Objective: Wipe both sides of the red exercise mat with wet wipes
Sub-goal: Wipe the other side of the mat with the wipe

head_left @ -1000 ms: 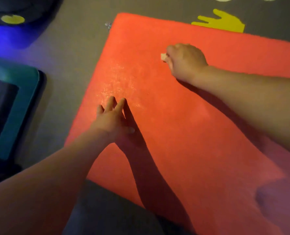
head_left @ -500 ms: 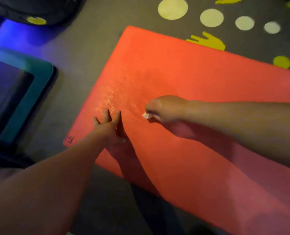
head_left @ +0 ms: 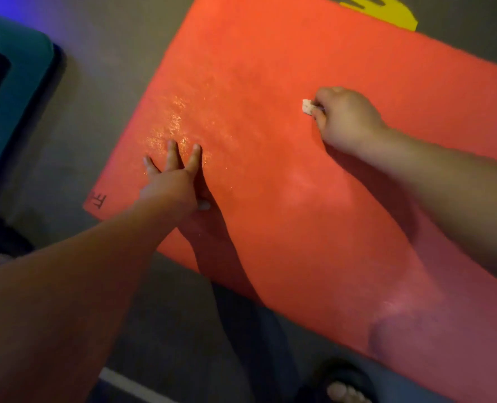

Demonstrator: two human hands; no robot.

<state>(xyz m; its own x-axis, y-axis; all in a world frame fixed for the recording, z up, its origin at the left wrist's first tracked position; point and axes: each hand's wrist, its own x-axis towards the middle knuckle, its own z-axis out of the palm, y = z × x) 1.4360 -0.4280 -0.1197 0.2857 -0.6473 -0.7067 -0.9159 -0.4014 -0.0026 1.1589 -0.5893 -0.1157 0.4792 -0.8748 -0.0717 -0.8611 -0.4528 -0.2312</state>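
Observation:
The red exercise mat (head_left: 270, 82) lies flat on the floor and fills most of the view. My left hand (head_left: 173, 181) presses on it near its left corner, fingers spread and straight. My right hand (head_left: 346, 120) grips a small crumpled wet wipe (head_left: 307, 106), which sticks out at the fingertips and touches the mat's middle. A damp, glistening patch (head_left: 168, 123) shows on the mat just beyond my left fingers.
A grey play rug (head_left: 119, 48) with a yellow hand print (head_left: 387, 10) lies under the mat. A teal-edged object (head_left: 14, 91) sits at the left. My foot in a dark sandal (head_left: 343, 385) shows at the bottom edge.
My right hand swept the wipe from the far part of the mat toward my left hand, then back out to the right. My left hand stayed pressed in place.

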